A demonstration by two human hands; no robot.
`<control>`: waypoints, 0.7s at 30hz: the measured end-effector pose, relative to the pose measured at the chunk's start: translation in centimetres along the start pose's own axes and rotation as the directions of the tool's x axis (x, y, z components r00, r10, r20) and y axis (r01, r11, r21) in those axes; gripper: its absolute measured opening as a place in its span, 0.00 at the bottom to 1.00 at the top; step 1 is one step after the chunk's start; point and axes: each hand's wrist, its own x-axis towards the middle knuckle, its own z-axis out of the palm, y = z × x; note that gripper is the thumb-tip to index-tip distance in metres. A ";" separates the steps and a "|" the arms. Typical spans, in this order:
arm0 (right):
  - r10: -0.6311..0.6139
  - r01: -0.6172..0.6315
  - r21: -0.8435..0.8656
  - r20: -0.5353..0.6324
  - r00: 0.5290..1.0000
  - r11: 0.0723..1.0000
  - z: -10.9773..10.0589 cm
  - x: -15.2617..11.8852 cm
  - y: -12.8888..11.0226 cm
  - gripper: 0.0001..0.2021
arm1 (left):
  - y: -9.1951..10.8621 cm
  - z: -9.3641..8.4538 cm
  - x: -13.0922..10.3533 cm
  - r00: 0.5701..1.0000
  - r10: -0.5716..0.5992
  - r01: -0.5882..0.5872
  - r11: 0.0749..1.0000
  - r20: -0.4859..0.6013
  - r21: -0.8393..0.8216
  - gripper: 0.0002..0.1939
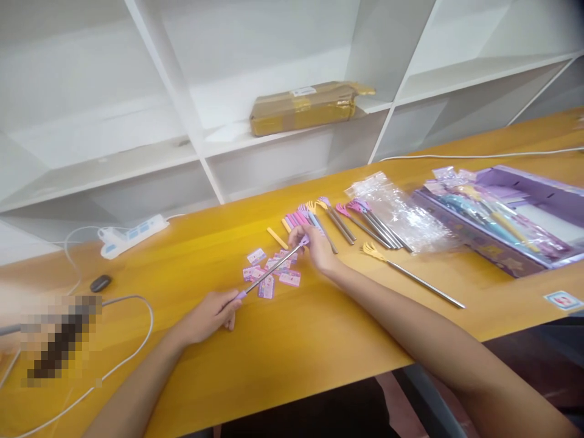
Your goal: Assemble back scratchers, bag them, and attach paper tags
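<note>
The left hand closes its fingers round the light purple handle of a slender silver metal rod with a purple claw-shaped head, while the right hand pinches it at the head end. The rod slants across the middle of the table, its shaft bare between the 2 hands, above a loose scatter of small pink-and-white printed cards on the glossy yellow-brown wooden table. Just beyond the right hand lie a short yellow stick and a row of pink, purple and yellow handles, partly hidden by that hand. To the right of these are more silver rods with pink and purple claw heads, near crinkled clear plastic bags. Nearer the person, 1 silver rod with a yellow claw head lies apart. At the far right, an open purple printed box has wrapped, coloured items in it. A white power strip lies at the left, and a taped brown cardboard box rests on the white shelf behind.
</note>
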 end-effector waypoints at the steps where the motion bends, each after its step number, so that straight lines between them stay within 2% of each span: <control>1: -0.011 0.011 0.000 0.005 1.000 1.000 0.1 0.0 -0.1 0.33 | 0.1 -0.1 0.0 1.000 -0.002 0.002 1.000 -0.011 0.002 0.25; 4: -0.021 0.022 0.046 -0.020 1.000 0.999 -0.3 0.7 -0.3 0.30 | -0.1 -0.4 -0.3 0.999 -0.017 0.018 1.000 -0.039 0.021 0.26; 6: -0.017 0.034 0.110 -0.151 0.988 0.993 -2.1 1.8 -0.5 0.28 | -0.6 -1.0 -0.6 0.998 -0.033 0.036 0.999 -0.058 0.041 0.27; 7: -0.010 0.047 0.145 -0.248 0.969 0.988 -3.6 2.6 -0.7 0.27 | -0.9 -1.4 -0.9 0.997 -0.043 0.047 0.998 -0.070 0.051 0.27; 9: 0.012 0.085 0.194 -0.452 0.892 0.977 -7.4 4.2 -1.1 0.26 | -1.5 -2.3 -1.4 0.994 -0.072 0.076 0.996 -0.084 0.048 0.26; 13: 0.027 0.057 0.127 -0.571 0.820 0.990 -16.0 5.8 -2.4 0.24 | -2.0 -3.7 -2.0 0.994 -0.086 0.090 0.995 -0.072 0.047 0.26; 15: 0.031 0.010 0.060 -0.636 0.771 0.998 -19.3 5.6 -3.3 0.23 | -1.8 -4.1 -2.1 0.995 -0.079 0.084 0.994 -0.068 0.065 0.25; 18: 0.030 -0.019 0.024 -0.701 0.713 1.000 -22.4 4.7 -4.6 0.21 | -1.4 -4.2 -2.1 0.993 -0.083 0.091 0.991 -0.079 0.097 0.25; 21: 0.026 -0.029 0.008 -0.735 0.678 1.000 -23.7 3.8 -5.5 0.21 | -1.2 -4.1 -2.0 0.993 -0.080 0.090 0.989 -0.090 0.118 0.24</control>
